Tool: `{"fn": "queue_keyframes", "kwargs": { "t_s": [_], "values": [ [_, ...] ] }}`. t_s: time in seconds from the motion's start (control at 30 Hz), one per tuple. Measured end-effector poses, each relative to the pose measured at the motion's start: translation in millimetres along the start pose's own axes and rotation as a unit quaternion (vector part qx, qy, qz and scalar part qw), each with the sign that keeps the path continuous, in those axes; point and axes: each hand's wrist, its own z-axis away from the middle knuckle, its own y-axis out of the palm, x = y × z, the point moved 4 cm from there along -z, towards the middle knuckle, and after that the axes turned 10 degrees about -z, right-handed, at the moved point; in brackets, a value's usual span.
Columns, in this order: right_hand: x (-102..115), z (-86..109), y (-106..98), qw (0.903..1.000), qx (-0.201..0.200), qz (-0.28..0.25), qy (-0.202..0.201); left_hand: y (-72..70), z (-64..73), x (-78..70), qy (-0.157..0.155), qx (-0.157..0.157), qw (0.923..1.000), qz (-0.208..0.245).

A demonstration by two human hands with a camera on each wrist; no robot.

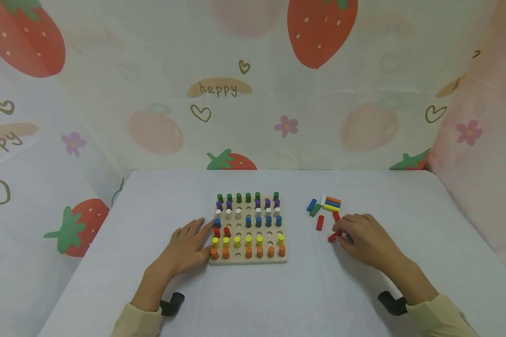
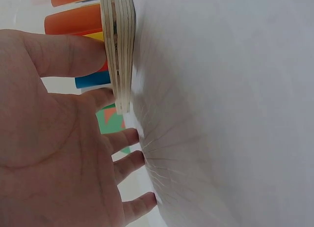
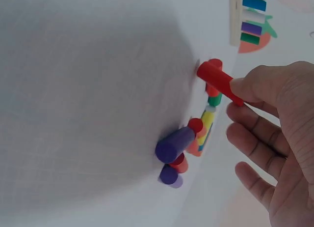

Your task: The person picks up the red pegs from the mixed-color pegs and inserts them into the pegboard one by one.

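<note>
A wooden pegboard (image 1: 248,262) lies on the table with rows of coloured pegs standing in its holes, some holes bare. At its left edge is my left hand (image 1: 183,252); the thumb and index finger touch the board's side, while the other fingertips (image 2: 131,160) press on the tablecloth. My right hand (image 1: 364,241) pinches a red peg (image 3: 216,82) between thumb and index finger, one end of it close to the tabletop. Loose pegs lie around that hand: a red peg (image 1: 320,223), a blue peg (image 1: 311,204), a green peg (image 1: 315,210) and a purple peg (image 3: 175,144).
Beyond the right hand, a yellow peg (image 1: 331,207) and an orange peg (image 1: 333,199) lie in a small cluster with a white one (image 1: 323,201). A white cloth covers the table (image 1: 253,304). Curtains (image 1: 253,126) printed with strawberries hang at the back and sides.
</note>
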Motion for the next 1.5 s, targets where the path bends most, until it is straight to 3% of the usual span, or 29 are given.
{"fn": "queue_keyframes", "kwargs": {
  "t_s": [0.4,0.63,0.97,1.5],
  "values": [
    [19.0,-11.9,6.6,0.9991,-0.01,-0.023,-0.034,-3.5,4.6,3.2,-0.001,-0.001,1.0,-0.002],
    [34.7,-26.4,13.8,0.9989,0.005,-0.021,-0.042,-3.7,3.4,3.4,0.002,0.001,1.0,-0.005],
    [63.3,-48.4,17.8,0.9949,-0.005,-0.038,-0.094,-3.1,1.9,2.6,0.002,-0.001,1.0,0.0],
    [100.2,-80.1,33.0,0.9926,0.04,-0.068,-0.093,-1.2,0.8,2.1,0.0,-0.005,1.0,0.0]
  ]
}}
